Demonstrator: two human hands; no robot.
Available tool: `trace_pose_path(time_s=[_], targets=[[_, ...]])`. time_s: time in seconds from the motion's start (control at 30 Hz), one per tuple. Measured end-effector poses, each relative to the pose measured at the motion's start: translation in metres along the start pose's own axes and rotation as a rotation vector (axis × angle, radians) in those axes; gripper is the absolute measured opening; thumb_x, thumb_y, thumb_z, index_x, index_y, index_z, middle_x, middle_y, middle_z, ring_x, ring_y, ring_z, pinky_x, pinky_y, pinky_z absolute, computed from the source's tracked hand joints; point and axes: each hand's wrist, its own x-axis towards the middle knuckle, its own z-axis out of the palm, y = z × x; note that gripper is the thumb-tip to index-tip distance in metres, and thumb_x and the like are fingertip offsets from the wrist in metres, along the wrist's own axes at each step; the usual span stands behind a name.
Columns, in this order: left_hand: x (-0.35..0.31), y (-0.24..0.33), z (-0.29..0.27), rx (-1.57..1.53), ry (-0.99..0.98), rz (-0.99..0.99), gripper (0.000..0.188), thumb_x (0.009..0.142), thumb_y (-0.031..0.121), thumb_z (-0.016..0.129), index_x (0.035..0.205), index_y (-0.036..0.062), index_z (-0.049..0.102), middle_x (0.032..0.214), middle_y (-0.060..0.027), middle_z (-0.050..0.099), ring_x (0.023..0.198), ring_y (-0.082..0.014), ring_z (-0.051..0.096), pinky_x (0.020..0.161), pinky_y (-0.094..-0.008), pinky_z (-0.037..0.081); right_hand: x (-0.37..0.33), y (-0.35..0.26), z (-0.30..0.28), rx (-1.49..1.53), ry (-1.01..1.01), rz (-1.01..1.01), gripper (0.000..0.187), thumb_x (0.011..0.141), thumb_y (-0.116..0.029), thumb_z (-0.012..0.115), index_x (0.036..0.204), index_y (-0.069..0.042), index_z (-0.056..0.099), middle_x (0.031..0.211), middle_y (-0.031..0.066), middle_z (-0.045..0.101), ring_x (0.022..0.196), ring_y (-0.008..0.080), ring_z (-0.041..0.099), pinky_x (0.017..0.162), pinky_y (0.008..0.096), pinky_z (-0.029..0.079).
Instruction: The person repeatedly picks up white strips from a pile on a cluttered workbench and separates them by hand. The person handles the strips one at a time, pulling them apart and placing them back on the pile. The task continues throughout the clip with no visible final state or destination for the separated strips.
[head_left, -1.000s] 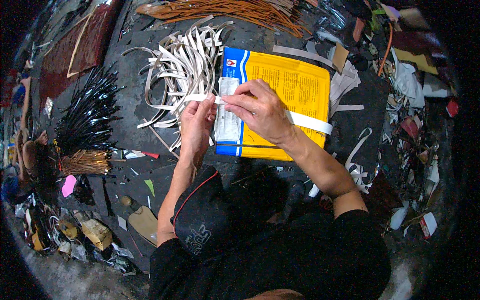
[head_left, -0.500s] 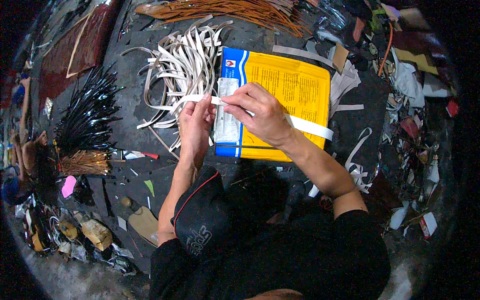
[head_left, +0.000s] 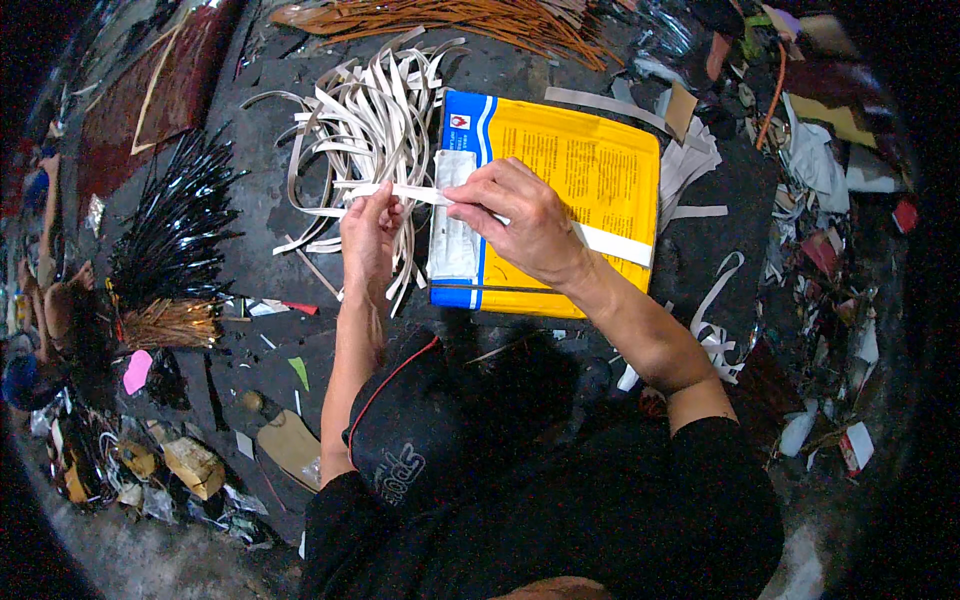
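A white strip (head_left: 412, 193) is stretched between my two hands, over the left part of a flat yellow and blue metal sheet (head_left: 590, 140). My left hand (head_left: 371, 232) pinches it on the left, in front of a tangled pile of white strips (head_left: 370, 120). Above a whitish patch (head_left: 452, 235) on the blue end, my right hand (head_left: 515, 212) has its thumb and fingers closed on the strip. From beneath that hand, a white band (head_left: 615, 245) reaches to the sheet's right side; whether it is the same strip is hidden.
Orange-brown strips (head_left: 460, 25) lie at the far edge, and a black bundle (head_left: 175, 235) lies left. Grey-white strips (head_left: 690, 165) fan out right of the sheet. Curled white strips (head_left: 715, 320) lie nearer, with mixed scraps (head_left: 820, 250) beyond them. A person's limbs (head_left: 50, 250) show far left.
My left hand has moved left along the strip, away from my right hand, so more of the strip shows between them. The band's right end has drawn slightly left.
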Motion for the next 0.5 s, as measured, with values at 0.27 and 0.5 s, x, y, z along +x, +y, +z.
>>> trace_pose_path(time_s=[0.27, 0.5], targets=[[0.016, 0.007, -0.02, -0.298, 0.063, -0.085, 0.034, 0.09, 0.035, 0.063, 0.096, 0.0021, 0.057, 0.078, -0.0025, 0.057, 0.067, -0.0106, 0.054, 0.061, -0.0212, 0.043, 0.002, 0.002, 0.006, 0.002, 0.03, -0.018, 0.015, 0.077, -0.007, 0.073, 0.09, -0.004, 0.069, 0.082, 0.0077, 0.06, 0.077, 0.0243, 0.059, 0.069, 0.0348, 0.05], [-0.055, 0.032, 0.052, 0.418, -0.115, -0.002, 0.018, 0.092, 0.02, 0.063, 0.091, 0.0025, 0.062, 0.077, -0.001, 0.061, 0.068, -0.0069, 0.053, 0.063, -0.0204, 0.04, 0.005, 0.002, 0.004, -0.025, 0.037, -0.039, 0.015, 0.076, -0.007, 0.074, 0.09, -0.005, 0.069, 0.084, 0.0077, 0.061, 0.079, 0.0237, 0.06, 0.069, 0.0339, 0.051]])
